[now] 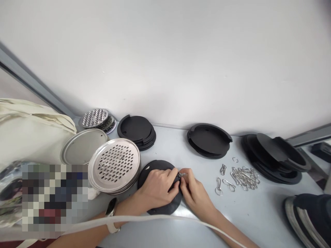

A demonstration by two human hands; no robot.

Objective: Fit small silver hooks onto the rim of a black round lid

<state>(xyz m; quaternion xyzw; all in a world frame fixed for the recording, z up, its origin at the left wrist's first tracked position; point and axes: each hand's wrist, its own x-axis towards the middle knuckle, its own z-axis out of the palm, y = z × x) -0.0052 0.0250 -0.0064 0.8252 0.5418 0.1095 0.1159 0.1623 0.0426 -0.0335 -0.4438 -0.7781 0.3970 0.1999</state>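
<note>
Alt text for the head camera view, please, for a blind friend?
A person's left hand lies on a black disc, right hand pinching a metal piece at its rim; nearby are stacked perforated metal discs and wire clips.

Matt, plastic-looking black disc [167,206], satiny metal grater plate [117,164], shiny metal clips [244,177], smooth, faintly glossy tabletop [200,167].

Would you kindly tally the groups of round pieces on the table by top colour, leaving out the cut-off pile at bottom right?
Black: 4 (rear-left group, rear-middle group, rear-right group, piece under left hand)
Silver: 3 (raised-tooth stack, plain stack, slotted stack)
Total: 7
</note>
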